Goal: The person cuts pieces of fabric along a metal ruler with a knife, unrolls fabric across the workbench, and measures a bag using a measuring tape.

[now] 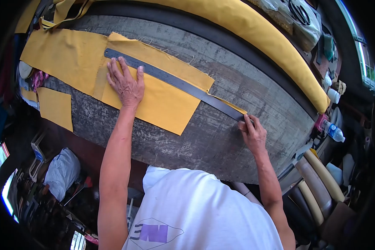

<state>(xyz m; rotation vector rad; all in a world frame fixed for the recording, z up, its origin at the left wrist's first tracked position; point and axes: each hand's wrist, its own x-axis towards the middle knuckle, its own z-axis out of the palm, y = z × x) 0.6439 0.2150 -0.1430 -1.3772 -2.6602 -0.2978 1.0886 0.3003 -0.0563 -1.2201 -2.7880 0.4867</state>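
Observation:
A long metal ruler (171, 79) lies diagonally across a yellow fabric piece (154, 100) on the worn grey table (154, 141). My left hand (126, 83) is flat with fingers spread, on the fabric and against the ruler near its upper left end. At the ruler's lower right end, my right hand (253, 131) has its fingers closed on the ruler's tip. A narrow yellow strip of fabric runs along the ruler's upper edge to those fingertips. Another yellow fabric piece (66, 54) adjoins on the left.
A small yellow piece (55, 109) lies at the table's left edge. A long yellow roll (254, 29) curves along the far side. A plastic bottle (334, 131) and padded strips (314, 179) are at the right; a white bag (63, 173) is below left.

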